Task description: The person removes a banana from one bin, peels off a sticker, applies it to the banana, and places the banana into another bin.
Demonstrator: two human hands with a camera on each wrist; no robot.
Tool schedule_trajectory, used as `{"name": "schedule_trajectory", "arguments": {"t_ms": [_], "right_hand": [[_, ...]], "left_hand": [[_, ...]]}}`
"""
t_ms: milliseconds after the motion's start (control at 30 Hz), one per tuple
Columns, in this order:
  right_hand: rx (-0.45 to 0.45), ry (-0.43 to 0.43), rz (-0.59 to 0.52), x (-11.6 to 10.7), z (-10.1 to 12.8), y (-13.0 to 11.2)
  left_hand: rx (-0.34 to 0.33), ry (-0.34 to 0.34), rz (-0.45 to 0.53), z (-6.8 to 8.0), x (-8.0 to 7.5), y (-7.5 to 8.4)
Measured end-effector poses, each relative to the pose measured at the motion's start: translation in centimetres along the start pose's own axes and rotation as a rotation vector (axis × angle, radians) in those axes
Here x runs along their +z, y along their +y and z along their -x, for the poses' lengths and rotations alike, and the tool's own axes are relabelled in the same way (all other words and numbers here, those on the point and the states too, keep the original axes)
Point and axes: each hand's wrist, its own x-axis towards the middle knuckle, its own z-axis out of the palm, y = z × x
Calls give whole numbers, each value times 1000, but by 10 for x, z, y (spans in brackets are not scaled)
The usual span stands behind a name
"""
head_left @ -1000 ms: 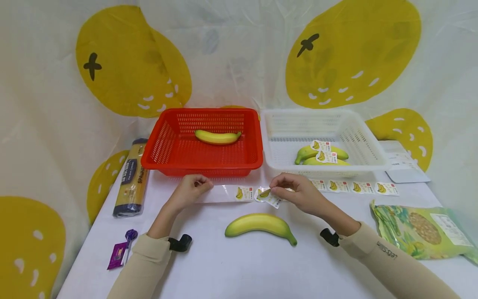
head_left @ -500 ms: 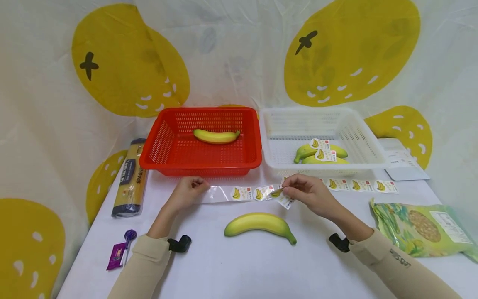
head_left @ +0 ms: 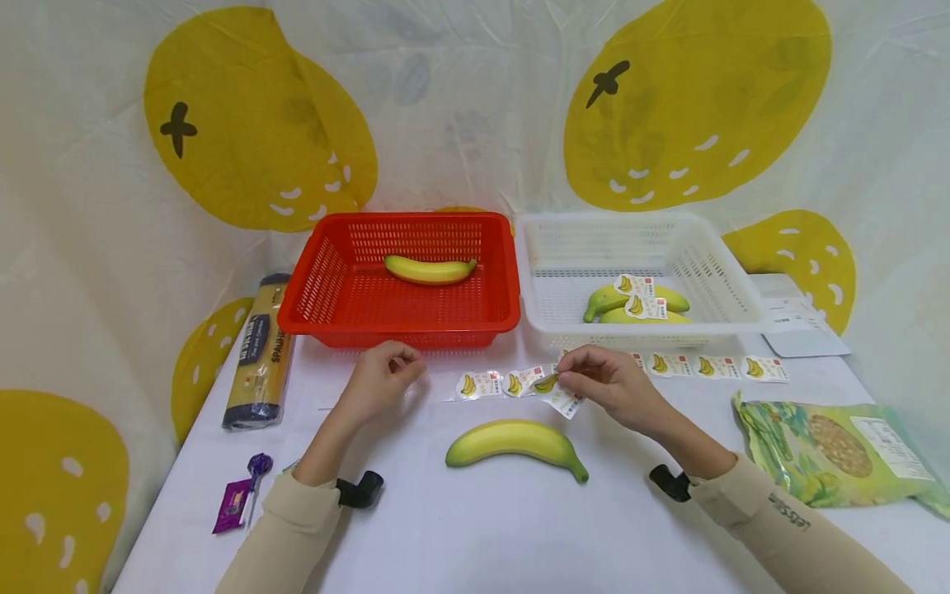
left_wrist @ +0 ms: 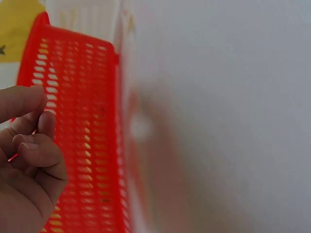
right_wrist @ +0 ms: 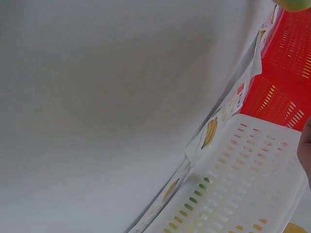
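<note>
My right hand (head_left: 612, 388) pinches a banana-print sticker (head_left: 562, 403), which hangs from the fingertips at an angle over the sticker strip (head_left: 479, 384). The strip lies across the table before the baskets, and my right hand hides part of it. Left of its stickers hovers my left hand (head_left: 380, 381), fingers loosely curled around nothing; in the left wrist view the thumb and fingertips (left_wrist: 46, 150) show no strip between them. Nearer me, a yellow banana (head_left: 512, 441) with green ends lies on the white table.
A red basket (head_left: 401, 339) holds one banana (head_left: 430, 271). Beside it, a white basket (head_left: 712, 318) holds bananas (head_left: 604, 303) bearing stickers. Spaghetti (head_left: 256, 355) and a lollipop (head_left: 259, 467) with a purple packet (head_left: 232, 506) lie left; a green bag (head_left: 839, 450) lies right.
My left hand has let go of the strip's clear end, which it held before. My right hand first moved rightward with the sticker, then stayed nearly still.
</note>
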Motion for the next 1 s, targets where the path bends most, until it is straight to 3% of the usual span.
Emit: {"name": "schedule_trajectory", "arguments": {"t_ms": [200, 433, 733, 1000], "right_hand": [[0, 3, -6, 6, 2, -2], [19, -22, -1, 17, 5, -10], [6, -30, 57, 28, 7, -15], [14, -50, 83, 34, 8, -11]], "left_hand": [[121, -56, 54, 14, 10, 40], [263, -151, 98, 29, 36, 76], [354, -121, -4, 34, 58, 89], [306, -112, -30, 39, 64, 84]]}}
